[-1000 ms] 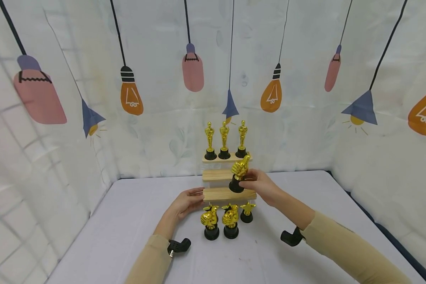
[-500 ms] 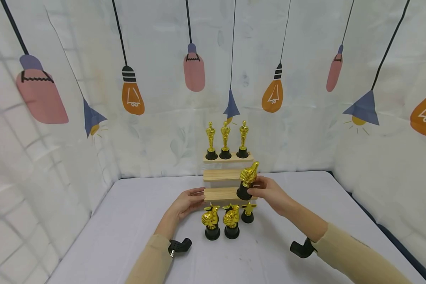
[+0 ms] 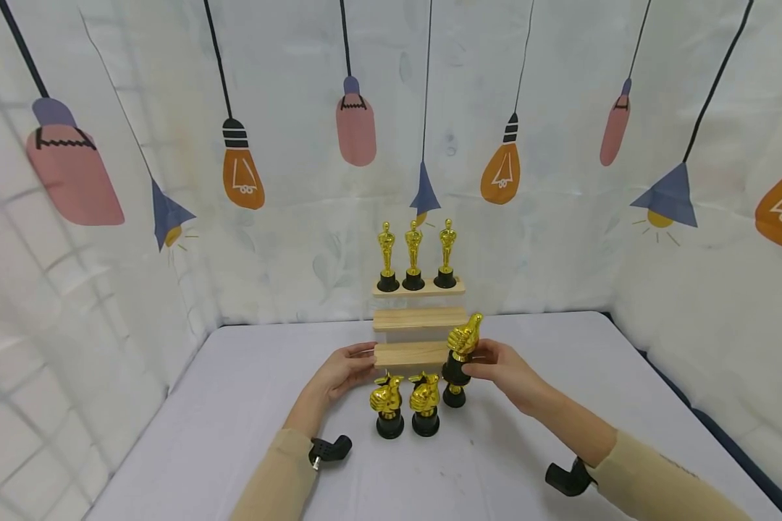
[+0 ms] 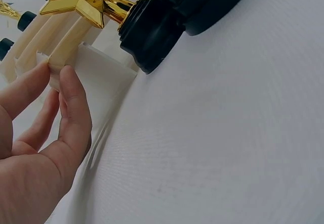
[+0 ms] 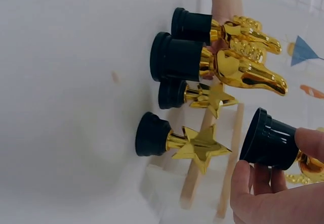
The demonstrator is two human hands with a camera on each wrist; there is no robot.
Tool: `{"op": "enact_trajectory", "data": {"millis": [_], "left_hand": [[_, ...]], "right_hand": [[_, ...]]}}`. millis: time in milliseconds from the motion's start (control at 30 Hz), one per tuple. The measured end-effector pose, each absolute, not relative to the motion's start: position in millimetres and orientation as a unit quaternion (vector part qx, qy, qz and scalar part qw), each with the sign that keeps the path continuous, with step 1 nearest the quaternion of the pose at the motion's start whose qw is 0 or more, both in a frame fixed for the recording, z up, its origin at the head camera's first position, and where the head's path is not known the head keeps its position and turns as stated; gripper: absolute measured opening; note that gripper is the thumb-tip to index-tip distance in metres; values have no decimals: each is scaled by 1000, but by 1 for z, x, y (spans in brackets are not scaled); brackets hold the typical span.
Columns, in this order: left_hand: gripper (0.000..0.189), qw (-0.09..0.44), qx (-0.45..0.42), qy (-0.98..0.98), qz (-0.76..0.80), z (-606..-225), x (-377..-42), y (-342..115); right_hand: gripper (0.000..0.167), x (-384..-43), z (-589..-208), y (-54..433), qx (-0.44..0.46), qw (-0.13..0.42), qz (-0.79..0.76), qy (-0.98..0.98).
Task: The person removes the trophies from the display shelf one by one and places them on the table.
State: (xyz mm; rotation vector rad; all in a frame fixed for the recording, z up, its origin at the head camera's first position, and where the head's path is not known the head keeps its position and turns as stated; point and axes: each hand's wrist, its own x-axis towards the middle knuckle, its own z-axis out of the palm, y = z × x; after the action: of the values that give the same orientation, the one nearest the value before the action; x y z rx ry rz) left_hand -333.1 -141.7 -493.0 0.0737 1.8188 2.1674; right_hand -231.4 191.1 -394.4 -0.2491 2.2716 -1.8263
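My left hand (image 3: 342,370) pinches the left end of the lowest step of a wooden tiered shelf (image 3: 409,354); the left wrist view shows thumb and fingers on the plank's end (image 4: 66,49). With my right hand (image 3: 510,375) I hold a gold thumbs-up trophy (image 3: 463,339) upright by its black base (image 5: 271,140), at the shelf's right end. Two more thumbs-up trophies (image 3: 387,401) stand on the table before the shelf. Behind them are star trophies (image 5: 202,147); in the head view the held trophy's base covers most of the right-hand one.
Three gold figure trophies (image 3: 413,250) stand along the top step (image 3: 456,289). The middle step (image 3: 420,318) lies below it. A white cloth covers the table (image 3: 267,391), and a printed curtain (image 3: 300,239) rises behind.
My right hand has carried the thumbs-up trophy right and down, from above the lowest step to the shelf's right end. My left hand has stayed on the step.
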Motion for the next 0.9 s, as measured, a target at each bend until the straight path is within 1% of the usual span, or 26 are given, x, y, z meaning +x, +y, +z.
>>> {"op": "enact_trajectory", "data": {"millis": [400, 600, 900], "left_hand": [[52, 153, 28, 635, 756, -494, -333, -142], [52, 153, 25, 637, 755, -494, -332, -144], [52, 156, 27, 637, 754, -494, -334, -143]], "right_hand": [[49, -219, -409, 195, -77, 111, -622, 771], [51, -211, -419, 197, -77, 122, -619, 772], [49, -209, -429, 199, -57, 113, -608, 784]]}}
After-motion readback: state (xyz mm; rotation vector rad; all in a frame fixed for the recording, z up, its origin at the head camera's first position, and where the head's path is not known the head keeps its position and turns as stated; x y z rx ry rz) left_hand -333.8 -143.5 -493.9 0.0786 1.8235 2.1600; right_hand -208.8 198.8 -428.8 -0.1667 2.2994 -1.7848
